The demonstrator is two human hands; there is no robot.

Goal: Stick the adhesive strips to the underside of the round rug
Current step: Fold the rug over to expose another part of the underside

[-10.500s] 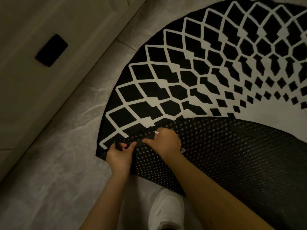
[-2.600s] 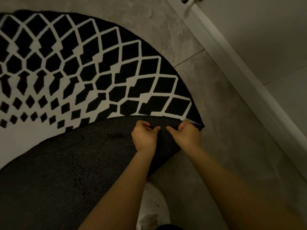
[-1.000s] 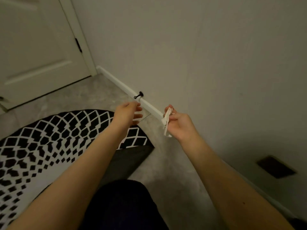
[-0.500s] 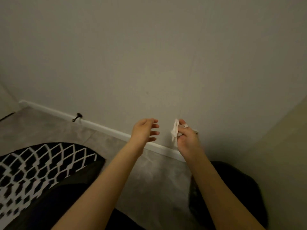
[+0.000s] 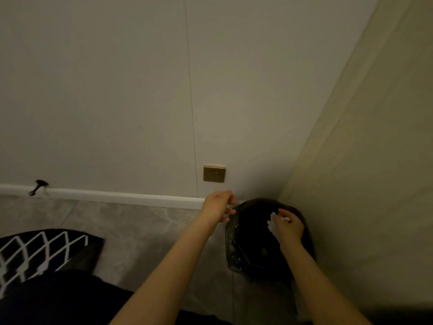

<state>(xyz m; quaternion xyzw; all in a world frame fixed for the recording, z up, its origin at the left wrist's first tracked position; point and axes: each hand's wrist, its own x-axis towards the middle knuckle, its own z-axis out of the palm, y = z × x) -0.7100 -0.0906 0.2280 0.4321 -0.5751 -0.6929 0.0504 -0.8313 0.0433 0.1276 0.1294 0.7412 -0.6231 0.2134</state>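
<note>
Only a corner of the round black-and-white rug (image 5: 42,249) shows at the lower left, with its edge folded over. My right hand (image 5: 288,227) pinches crumpled white backing paper (image 5: 273,225) over the mouth of a bin lined with a black bag (image 5: 236,249) in the room's corner. My left hand (image 5: 219,205) hovers at the bin's left rim with loosely bent fingers, holding nothing. No adhesive strips can be made out on the rug from here.
A white skirting board (image 5: 117,197) runs along the wall, with a black door stop (image 5: 37,186) at the left and a gold wall socket (image 5: 214,173) above the bin. A second wall closes the right side. Grey tiled floor (image 5: 131,231) lies between rug and bin.
I have turned away from the rug towards the corner. My right hand has carried the white backing paper over the bin, and my left hand has come to the bin's rim.
</note>
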